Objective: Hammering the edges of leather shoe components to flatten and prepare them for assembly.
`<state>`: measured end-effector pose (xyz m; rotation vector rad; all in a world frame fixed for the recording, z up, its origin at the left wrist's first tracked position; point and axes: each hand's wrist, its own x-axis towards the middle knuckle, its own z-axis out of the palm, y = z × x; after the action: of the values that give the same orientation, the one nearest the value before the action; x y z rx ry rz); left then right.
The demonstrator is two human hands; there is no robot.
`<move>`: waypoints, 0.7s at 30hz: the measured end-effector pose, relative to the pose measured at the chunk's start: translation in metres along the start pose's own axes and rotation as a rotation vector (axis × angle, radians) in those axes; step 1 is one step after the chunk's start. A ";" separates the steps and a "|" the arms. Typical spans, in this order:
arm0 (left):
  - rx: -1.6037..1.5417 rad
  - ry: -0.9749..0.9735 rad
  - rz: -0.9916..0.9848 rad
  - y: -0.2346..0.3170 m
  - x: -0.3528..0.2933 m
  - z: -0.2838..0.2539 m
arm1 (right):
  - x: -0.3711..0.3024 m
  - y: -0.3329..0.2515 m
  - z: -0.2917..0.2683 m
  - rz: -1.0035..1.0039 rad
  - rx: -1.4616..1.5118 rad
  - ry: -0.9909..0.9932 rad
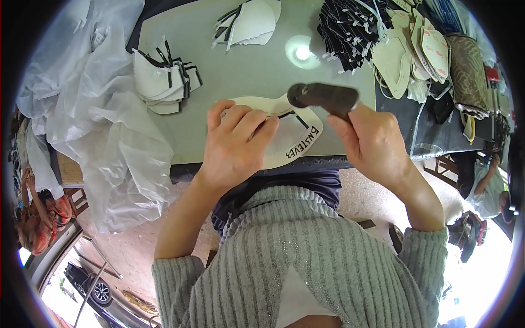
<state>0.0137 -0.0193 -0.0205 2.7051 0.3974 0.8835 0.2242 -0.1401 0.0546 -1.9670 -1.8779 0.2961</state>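
Observation:
My right hand (377, 136) grips a hammer by its handle. Its dark metal head (328, 97) is raised over the right part of a cream, curved template board (313, 123) with black lettering. On that board lies a white cut piece (281, 134) with a black strip along its edge. My left hand (235, 142) is on the left side of the board, its fingers bent and closed at the piece's black edge. Those fingers hide the left part of the piece, and how firmly they pinch it is hard to see.
White pieces with black strips (164, 87) lie at the left; another stack (254, 22) is at the back. Black strip-like pieces (350, 33) are heaped at the back right, beside cream templates (394, 60) and a patterned roll (467, 74). Clear plastic sheeting (120, 142) drapes the left edge.

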 end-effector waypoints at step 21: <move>-0.250 -0.145 -0.359 0.014 0.023 0.001 | -0.018 0.005 0.015 0.003 -0.235 -0.150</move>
<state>0.0345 -0.0250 -0.0048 2.3495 0.6653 0.5881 0.2213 -0.1555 0.0372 -2.1532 -2.0865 0.2387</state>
